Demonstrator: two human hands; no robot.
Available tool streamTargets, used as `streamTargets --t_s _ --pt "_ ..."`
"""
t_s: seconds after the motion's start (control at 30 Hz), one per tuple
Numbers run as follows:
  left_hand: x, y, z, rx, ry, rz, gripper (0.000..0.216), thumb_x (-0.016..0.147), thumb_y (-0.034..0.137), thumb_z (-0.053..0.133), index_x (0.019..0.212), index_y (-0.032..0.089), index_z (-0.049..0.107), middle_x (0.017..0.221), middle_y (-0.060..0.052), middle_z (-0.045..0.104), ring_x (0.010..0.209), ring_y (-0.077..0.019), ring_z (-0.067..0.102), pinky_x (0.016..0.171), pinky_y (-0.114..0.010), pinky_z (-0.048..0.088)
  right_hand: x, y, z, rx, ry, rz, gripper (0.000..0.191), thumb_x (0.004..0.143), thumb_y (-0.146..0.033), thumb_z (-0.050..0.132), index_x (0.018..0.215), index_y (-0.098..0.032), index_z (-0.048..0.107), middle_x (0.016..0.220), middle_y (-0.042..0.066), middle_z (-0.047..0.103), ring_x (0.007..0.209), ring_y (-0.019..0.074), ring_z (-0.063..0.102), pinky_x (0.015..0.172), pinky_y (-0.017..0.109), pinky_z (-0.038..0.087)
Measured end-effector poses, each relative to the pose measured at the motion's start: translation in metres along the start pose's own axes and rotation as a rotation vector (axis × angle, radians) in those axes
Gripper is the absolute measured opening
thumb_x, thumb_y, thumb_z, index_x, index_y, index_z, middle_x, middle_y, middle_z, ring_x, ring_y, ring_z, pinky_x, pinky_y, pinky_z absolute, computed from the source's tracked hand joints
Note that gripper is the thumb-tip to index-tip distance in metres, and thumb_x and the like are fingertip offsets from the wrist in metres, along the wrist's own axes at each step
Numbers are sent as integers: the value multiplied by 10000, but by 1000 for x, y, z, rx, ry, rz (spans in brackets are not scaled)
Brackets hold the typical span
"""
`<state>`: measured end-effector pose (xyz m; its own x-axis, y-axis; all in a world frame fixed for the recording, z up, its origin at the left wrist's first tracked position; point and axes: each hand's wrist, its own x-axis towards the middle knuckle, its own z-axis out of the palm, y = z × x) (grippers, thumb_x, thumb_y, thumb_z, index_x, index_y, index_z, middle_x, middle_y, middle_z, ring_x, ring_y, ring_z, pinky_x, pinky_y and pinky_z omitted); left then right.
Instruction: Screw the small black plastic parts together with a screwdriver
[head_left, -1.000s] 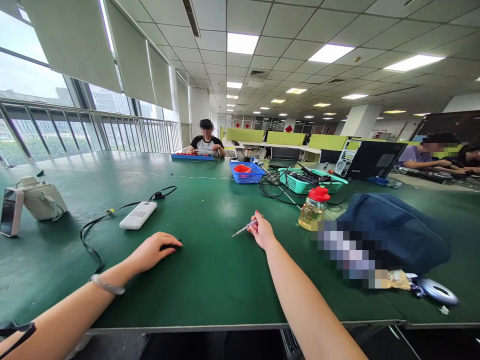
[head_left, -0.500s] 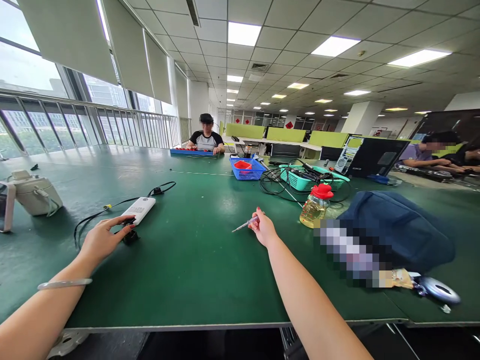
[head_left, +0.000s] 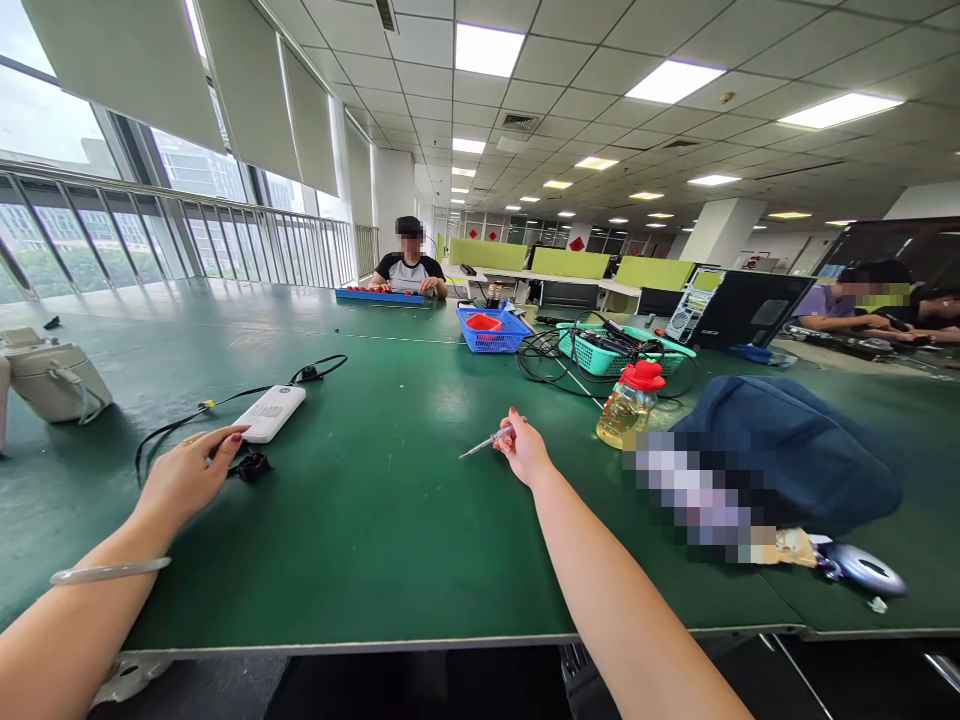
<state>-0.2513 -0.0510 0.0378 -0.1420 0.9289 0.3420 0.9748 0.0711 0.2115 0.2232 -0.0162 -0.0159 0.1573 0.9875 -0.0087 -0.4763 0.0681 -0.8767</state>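
Observation:
My left hand (head_left: 187,475) reaches over the table at the left, fingers stretched forward with nothing visible between them. Its fingertips are at the near end of a white block-shaped device (head_left: 274,414); whether they press on it I cannot tell. A small black object (head_left: 253,467) lies just beside the thumb. In my right hand (head_left: 523,448) is a slim screwdriver (head_left: 486,441) with a translucent handle, its metal shaft pointing left just above the green table (head_left: 390,540). The fingers close around the handle.
A black cable (head_left: 255,392) runs behind the white device. To the right are a red-lidded bottle (head_left: 628,405), a dark blue bag (head_left: 795,450) and a shiny oval item (head_left: 866,570). Farther back stand a blue basket (head_left: 491,335), a green basket (head_left: 592,355) and a seated person (head_left: 410,270).
My left hand has drawn slightly back and left; the black piece between its thumb and fingers no longer shows there. The right hand keeps the screwdriver, almost still. The view has tilted slightly down.

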Motion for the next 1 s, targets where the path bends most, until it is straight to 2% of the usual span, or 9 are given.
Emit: streamTargets --t_s 0.17,0.3,0.4,0.53,0.67,0.77,0.83,0.93,1.0 --pt "-1 6 3 206 -69 88 548 969 417 227 1290 179 601 1249 -139 661 1136 -317 599 935 -439 398 0 0 0 -7 7 6 406 717 -573 749 628 -216 576 421 -81 366 414 87 332 555 283 460" --pt "-3 11 6 289 -76 141 495 972 415 280 1249 202 630 1221 -137 681 1088 -315 633 954 -459 363 -1 -1 0 -11 5 7 410 703 -580 758 631 -218 581 424 -80 366 421 91 340 557 286 463" --pt "-5 16 5 345 -69 157 481 970 413 297 1201 187 654 1104 -149 725 1016 -318 661 944 -462 354 -1 -1 0 -16 2 3 419 687 -589 767 631 -217 583 421 -81 361 420 90 338 553 284 464" --pt "-9 23 4 458 7 219 485 958 434 312 1081 156 690 886 -160 748 925 -332 669 960 -499 316 -1 0 0 -23 -3 -1 426 681 -594 768 632 -212 583 415 -84 361 412 85 333 552 281 463" --pt "-13 27 7 516 12 277 467 948 427 321 1020 144 686 824 -143 745 857 -295 669 1022 -514 260 -2 -1 1 -31 -5 -7 420 690 -588 764 633 -213 583 413 -82 368 411 86 337 555 282 465" --pt "-15 29 6 496 5 252 476 946 449 321 986 162 698 825 -136 744 865 -295 667 1024 -529 259 -4 -2 3 -36 -9 -11 416 706 -582 754 629 -214 575 409 -79 375 405 87 341 554 286 464" --pt "-16 27 4 422 36 186 485 946 453 310 1004 185 710 899 -143 746 922 -312 660 999 -530 298 -4 -2 4 -37 -11 -15 411 717 -575 749 629 -216 568 409 -79 378 401 89 343 551 291 464" --pt "-11 16 4 305 56 42 479 941 398 299 1147 190 678 1117 -161 712 1039 -329 634 935 -490 394 -5 -2 4 -39 -13 -19 405 721 -568 748 633 -218 565 413 -80 379 398 89 345 548 293 461" --pt "-5 3 8 257 3 1 483 908 336 344 1265 155 613 1200 -183 677 1084 -337 623 917 -462 435 -5 -2 4 -43 -15 -18 405 720 -567 750 633 -217 565 413 -80 379 398 89 346 548 290 460"
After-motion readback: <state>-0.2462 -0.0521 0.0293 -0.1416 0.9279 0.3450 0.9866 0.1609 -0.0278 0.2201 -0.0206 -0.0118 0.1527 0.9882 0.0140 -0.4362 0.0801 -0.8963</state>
